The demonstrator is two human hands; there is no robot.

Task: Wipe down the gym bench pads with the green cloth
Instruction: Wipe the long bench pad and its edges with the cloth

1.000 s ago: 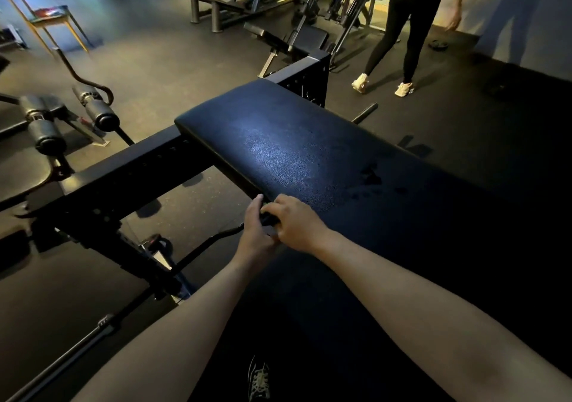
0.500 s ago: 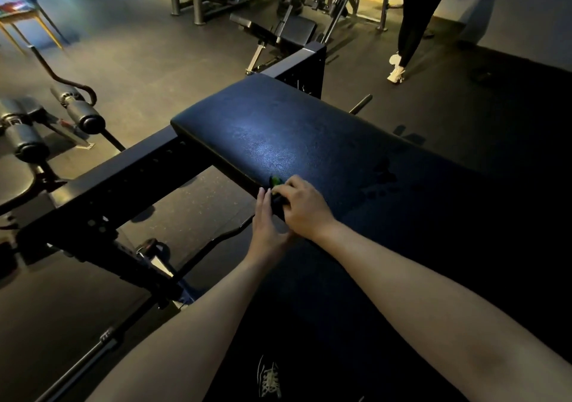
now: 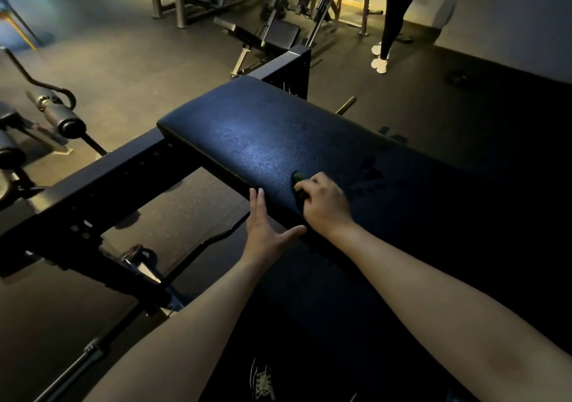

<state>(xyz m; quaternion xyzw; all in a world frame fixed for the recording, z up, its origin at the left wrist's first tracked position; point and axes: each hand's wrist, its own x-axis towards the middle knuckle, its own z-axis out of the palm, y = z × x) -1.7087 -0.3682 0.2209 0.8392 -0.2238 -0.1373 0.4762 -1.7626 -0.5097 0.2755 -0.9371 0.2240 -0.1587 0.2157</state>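
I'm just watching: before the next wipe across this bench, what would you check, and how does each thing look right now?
1. Cloth in hand: ok, the right hand grips it.
2. Cloth on the pad: ok, pressed near the close edge.
3. Left hand out of the way: ok, open at the pad's side edge.
4. Pad ahead free of objects: ok.
5. Passer-by at a distance: ok, standing far off.
6. Pad already clean: cannot tell, too dark.
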